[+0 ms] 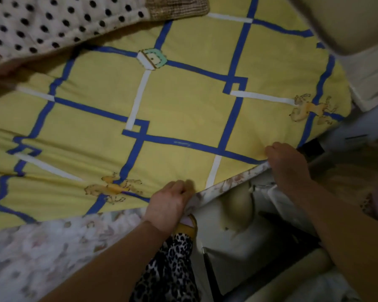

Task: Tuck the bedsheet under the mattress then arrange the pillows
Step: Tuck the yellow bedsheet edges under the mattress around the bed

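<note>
The yellow bedsheet [183, 101], crossed by blue and white bands, lay spread over the mattress [231, 182], whose floral-printed edge showed as a thin strip along the near side. Both hands were at that edge. The left hand [168, 205] gripped the edge with its fingers curled around it, seemingly holding the sheet's hem together with the mattress side. The right hand [286, 164], further along toward the corner, had its fingers bent over the same edge, clutching it; whether it held the sheet alone or the mattress too could not be told. The grip looked meant to lift the mattress slightly so the sheet's margin could be pushed underneath, which suggested the tucking step was under way on this side.

A polka-dot pillow [42, 25] with a woven brown border rested on the far left part of the bed, well apart from both hands. A floral cloth [42, 253] lay below the sheet at the near left. Leopard-print fabric [170, 271] hung between the forearms, and pale bed-frame parts [227, 225] showed beneath the lifted edge.
</note>
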